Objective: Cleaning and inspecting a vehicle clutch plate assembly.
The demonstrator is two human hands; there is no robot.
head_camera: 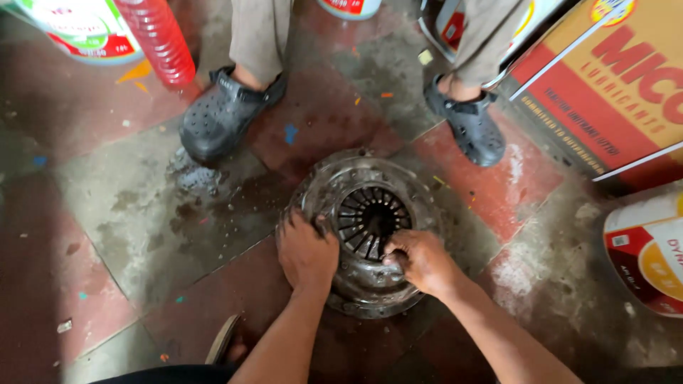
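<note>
- Grimy floor (107,235) of red and grey tiles, speckled with paint chips and oily stains, fills the room underfoot.
- Lying flat on that floor is a round metal clutch pressure plate (366,231), dirty and greasy, its open face turned straight up; being circular, it has no long axis to speak of, and its spring fingers radiate around a dark central hole.
- Left hand (306,250) rests palm-down on the near-left rim of the clutch pressure plate, fingers spread and pressed onto the metal.
- Right hand (421,259) sits on the near-right side of the clutch pressure plate, fingers curled into a loose fist; whether it pinches anything small I cannot tell.
- Beyond the clutch pressure plate stands another person in two dark perforated clogs (222,114), one to the far left and one to the far right.
- Right of the clutch pressure plate sits an orange-and-red cardboard carton (619,85), and below it a white-and-red bucket (647,249).
- Far left of the clutch pressure plate stands a ribbed red plastic bottle (158,39).
</note>
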